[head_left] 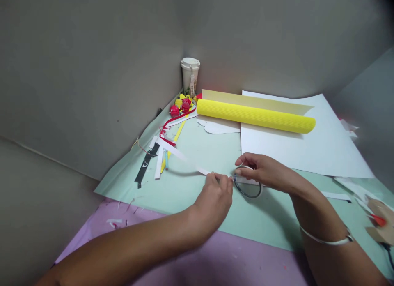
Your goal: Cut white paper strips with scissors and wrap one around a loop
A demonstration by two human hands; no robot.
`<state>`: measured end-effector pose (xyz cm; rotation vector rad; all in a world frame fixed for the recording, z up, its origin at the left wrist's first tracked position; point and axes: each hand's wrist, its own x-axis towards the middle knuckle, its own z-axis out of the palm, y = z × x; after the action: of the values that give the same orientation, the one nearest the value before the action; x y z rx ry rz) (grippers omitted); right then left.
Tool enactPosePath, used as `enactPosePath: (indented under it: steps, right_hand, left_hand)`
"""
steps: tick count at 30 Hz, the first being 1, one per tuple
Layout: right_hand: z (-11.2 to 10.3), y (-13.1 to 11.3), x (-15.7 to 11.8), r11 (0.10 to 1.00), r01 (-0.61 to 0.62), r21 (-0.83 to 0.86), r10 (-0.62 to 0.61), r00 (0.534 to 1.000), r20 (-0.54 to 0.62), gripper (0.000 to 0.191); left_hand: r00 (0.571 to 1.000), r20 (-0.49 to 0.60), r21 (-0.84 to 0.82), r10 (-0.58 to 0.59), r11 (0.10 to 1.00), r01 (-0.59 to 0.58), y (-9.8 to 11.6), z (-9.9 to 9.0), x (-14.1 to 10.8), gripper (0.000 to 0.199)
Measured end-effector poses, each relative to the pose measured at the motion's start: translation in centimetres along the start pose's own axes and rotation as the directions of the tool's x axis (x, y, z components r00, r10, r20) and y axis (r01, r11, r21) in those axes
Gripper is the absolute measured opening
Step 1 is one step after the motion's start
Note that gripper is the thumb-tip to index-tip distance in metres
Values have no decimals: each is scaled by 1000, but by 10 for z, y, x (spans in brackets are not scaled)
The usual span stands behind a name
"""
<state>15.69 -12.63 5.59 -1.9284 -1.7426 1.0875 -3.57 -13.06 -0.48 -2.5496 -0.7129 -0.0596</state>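
Note:
My left hand [215, 197] is closed in a pinch on the end of a white paper strip [178, 155], which runs up and left over the green sheet [212, 150]. In my right hand [266, 171] is a thin roll of tape [248, 195], gripped at its top edge between thumb and fingers. The roll is tilted, and its dark inner ring shows. My left fingertips are right beside the roll; whether they also hold the tape's end, I cannot tell.
A rolled yellow corrugated sheet [255, 115] lies across white paper [304, 152]. A lidded white cup [190, 74] stands in the corner behind red and yellow balls [180, 105]. Black tape [146, 164] and white strips lie left. Cardboard [381, 226] is at the right.

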Motion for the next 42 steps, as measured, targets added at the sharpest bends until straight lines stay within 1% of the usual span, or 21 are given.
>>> enactPosePath:
  steps: [3,6,8,9,10,11,12,13,15,18,20,23,27,32,36,39,40,41,42]
  right_hand:
    - [1,-9,-4,997,77,26,-77,997,19,35]
    - [1,-14,-5,989,136,58,-138,990,27,39]
    - [-2,-12,-4,988,151,42,-151,989,-12,39]
    - [-5,-8,-3,990,143,-5,-143,988,-51,38]
    - [-8,-3,-2,990,119,-79,-126,987,-98,36]
    - [-12,3,-1,982,68,-178,-97,983,-155,34]
    - [-15,11,-1,958,-8,-286,-55,976,-211,32]
    - [-18,19,0,922,-96,-376,-2,968,-253,31]
    - [-22,36,2,831,-244,-500,95,948,-304,33]
    - [-21,56,4,781,-298,-549,134,938,-319,31]
    - [-18,64,4,763,-327,-558,144,927,-347,39]
    - [-13,71,-3,731,-385,-563,165,901,-402,46]
    - [-10,76,-15,706,-411,-577,186,893,-409,40]
    - [-9,76,-28,716,-391,-579,146,894,-423,38]
    - [4,71,-49,801,-340,-493,96,886,-454,44]
    - [18,72,-69,869,-288,-403,79,883,-462,43]
    - [22,73,-74,879,-272,-391,61,879,-474,42]
    - [23,74,-79,877,-268,-399,33,862,-505,41]
    - [23,74,-83,866,-278,-416,3,833,-553,40]
  left_hand:
    - [1000,1,8,-3,1000,3,1,-2,-1,46]
    - [1000,1,-7,-9,1000,9,1,-4,0,41]
    - [1000,1,-31,-5,1000,5,1,-4,0,37]
    - [1000,2,-43,-2,999,2,1,-4,0,35]
    - [1000,2,-53,-1,999,1,1,-4,0,35]
    - [1000,3,-56,-3,998,3,0,-4,0,36]
    - [1000,3,-52,-5,999,5,0,-4,0,37]
    - [1000,4,-43,-6,999,6,0,-4,0,38]
    - [1000,6,-22,-5,1000,6,0,-4,-1,42]
    - [1000,7,-6,4,1000,-4,0,-5,-2,44]
    - [1000,7,1,5,1000,-5,0,-6,-2,44]
    - [1000,6,3,2,1000,-2,-1,-6,-2,44]
    - [1000,-5,0,10,1000,-10,0,-4,-3,47]
    - [1000,-9,-6,15,1000,-15,0,-1,-3,51]
    - [1000,-19,-27,11,1000,-12,0,0,-3,48]
    - [1000,-11,-29,5,1000,-5,2,1,-3,53]
    - [1000,-6,-27,2,1000,-3,2,1,-3,54]
    - [1000,-4,-25,1,1000,-1,3,1,-3,55]
    - [1000,-5,-23,0,1000,0,3,1,-4,55]
